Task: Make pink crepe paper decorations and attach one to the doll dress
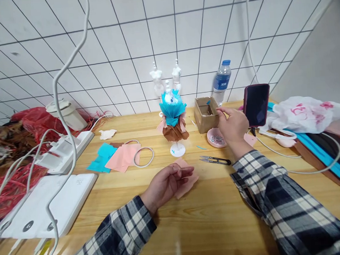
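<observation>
My left hand point(169, 182) is closed at the front of the wooden table, on a piece of pink crepe paper point(188, 187) that shows above and below its fingers. At the right edge of a small cardboard box point(207, 121), my right hand point(234, 126) has thumb and fingertips pinched together; what is between them, if anything, is too small to make out. Below that hand stands a pink dish point(216, 138) of small shiny pieces. Black thread snips point(215, 160) lie between the hands. A small dress form point(173, 115) wears blue, pink and brown crepe paper.
Two bare white dress forms point(156, 80) stand by the tiled wall. Blue paper point(103, 157), pink sheets point(121, 158) and rings point(143, 157) lie left. A water bottle point(222, 81), phone point(256, 105) and plastic bag point(308, 112) are right. White cables point(56, 85) hang over a power strip point(64, 152).
</observation>
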The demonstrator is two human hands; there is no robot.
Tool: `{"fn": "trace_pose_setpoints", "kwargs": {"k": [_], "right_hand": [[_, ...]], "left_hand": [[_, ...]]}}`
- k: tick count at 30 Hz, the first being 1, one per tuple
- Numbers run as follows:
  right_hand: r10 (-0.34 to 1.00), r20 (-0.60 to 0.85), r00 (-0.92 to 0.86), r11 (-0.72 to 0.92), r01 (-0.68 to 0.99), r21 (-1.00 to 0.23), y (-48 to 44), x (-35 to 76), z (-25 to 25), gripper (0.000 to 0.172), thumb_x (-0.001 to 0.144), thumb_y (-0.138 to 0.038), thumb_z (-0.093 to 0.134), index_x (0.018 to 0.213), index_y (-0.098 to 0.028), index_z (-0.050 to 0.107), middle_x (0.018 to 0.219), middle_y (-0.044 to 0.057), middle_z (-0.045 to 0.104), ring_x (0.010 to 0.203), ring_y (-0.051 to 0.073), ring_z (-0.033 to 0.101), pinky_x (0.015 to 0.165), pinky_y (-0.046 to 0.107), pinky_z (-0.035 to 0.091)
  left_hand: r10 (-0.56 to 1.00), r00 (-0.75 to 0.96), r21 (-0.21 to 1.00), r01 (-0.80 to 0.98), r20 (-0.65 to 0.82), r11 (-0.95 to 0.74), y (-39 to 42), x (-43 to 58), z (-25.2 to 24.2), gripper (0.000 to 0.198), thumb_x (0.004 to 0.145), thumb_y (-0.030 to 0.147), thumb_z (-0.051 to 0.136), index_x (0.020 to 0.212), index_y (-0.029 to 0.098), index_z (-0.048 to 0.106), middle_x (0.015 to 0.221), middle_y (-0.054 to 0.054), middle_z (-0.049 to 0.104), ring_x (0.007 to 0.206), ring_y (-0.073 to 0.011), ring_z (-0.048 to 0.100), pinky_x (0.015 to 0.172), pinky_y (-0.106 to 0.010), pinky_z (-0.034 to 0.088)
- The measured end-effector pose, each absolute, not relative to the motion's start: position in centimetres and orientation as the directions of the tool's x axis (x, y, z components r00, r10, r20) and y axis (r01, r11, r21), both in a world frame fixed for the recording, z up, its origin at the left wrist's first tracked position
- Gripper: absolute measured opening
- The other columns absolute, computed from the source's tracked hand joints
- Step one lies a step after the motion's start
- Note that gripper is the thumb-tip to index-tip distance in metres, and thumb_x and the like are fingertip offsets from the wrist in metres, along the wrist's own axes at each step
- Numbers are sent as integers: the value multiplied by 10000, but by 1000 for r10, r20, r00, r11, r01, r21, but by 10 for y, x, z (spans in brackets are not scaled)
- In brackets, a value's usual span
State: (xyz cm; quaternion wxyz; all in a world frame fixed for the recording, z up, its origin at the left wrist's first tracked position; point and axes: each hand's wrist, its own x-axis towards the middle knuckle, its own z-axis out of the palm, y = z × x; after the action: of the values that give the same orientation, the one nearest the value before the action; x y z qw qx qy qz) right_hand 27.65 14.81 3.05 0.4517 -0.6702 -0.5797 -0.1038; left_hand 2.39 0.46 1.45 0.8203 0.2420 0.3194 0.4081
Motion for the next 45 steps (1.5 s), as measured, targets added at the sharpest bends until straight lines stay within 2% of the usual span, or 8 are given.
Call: {"fn": "trace_pose_setpoints", "kwargs": {"k": [4, 7, 12, 19, 26, 34, 41, 45], "right_hand": [[642, 723, 255, 174, 870, -462, 141, 274, 36, 345, 881, -219, 477, 1157, -239, 683, 1126, 69, 693, 999, 252, 601, 845, 376, 441], [601, 776, 190, 356, 805, -474, 115, 258, 41, 307, 869, -214, 491, 1113, -196, 677, 1027, 84, 681, 956, 232, 602, 845, 362, 457], [791, 581, -192, 592, 479, -648, 39, 219, 28, 273, 887, -258, 538, 1136, -210, 640, 969, 63, 675, 769, 177, 575, 684, 315, 482], [932, 214, -292, 271, 170, -948, -5, 199, 20, 314, 823, -236, 619, 1135, -205, 648, 1012, 68, 702, 753, 155, 619, 563, 250, 494], [965, 133, -227, 150, 59, -987, 2, 202, 25, 142, 781, -303, 703, 851, -179, 709, 794, 24, 725, 687, 143, 642, 625, 260, 501], [929, 259, -263, 327, 260, -909, 2, 203, 26, 67, 802, -229, 617, 751, -185, 611, 660, -30, 624, 542, 91, 515, 505, 211, 384], [818, 471, -329, 562, 630, -536, 5, 214, 27, 46, 791, -175, 587, 750, -197, 592, 707, -3, 621, 650, 132, 547, 594, 254, 373], [737, 547, -396, 647, 649, -401, 8, 221, 27, 108, 894, -209, 521, 861, -208, 624, 844, 41, 684, 785, 176, 603, 688, 292, 424]], "left_hand": [[820, 477, 641, -529, -318, 556, 5, 20, 13, 250, 827, 192, 536, 587, 142, 584, 1015, -115, 738, 989, -182, 640, 888, -291, 431], [819, 488, 616, -557, -302, 558, 6, 15, 13, 245, 841, 192, 525, 612, 148, 600, 1006, -96, 738, 1009, -184, 638, 918, -310, 428], [813, 516, 545, -615, -269, 570, 7, 10, 15, 249, 839, 213, 511, 616, 164, 609, 1042, -72, 731, 1089, -240, 618, 1037, -451, 378], [814, 529, 548, -619, -239, 563, 6, 10, 18, 222, 786, 200, 513, 590, 162, 610, 914, -86, 740, 1026, -229, 641, 1037, -462, 388], [814, 534, 598, -584, -226, 549, 5, 12, 19, 213, 769, 202, 519, 578, 158, 602, 951, -102, 750, 1027, -246, 639, 1059, -478, 364], [815, 534, 642, -547, -227, 537, 3, 14, 19, 197, 766, 196, 545, 582, 157, 604, 941, -107, 748, 1039, -242, 644, 1074, -454, 364], [954, 228, 891, -365, -195, 269, -1, 19, 16, 127, 776, 221, 646, 671, 150, 656, 872, -89, 736, 947, -225, 672, 945, -348, 470], [941, 236, 873, -372, -241, 317, -2, 19, 16, 186, 787, 270, 659, 648, 147, 652, 801, -77, 728, 856, -187, 674, 820, -285, 514]]}}
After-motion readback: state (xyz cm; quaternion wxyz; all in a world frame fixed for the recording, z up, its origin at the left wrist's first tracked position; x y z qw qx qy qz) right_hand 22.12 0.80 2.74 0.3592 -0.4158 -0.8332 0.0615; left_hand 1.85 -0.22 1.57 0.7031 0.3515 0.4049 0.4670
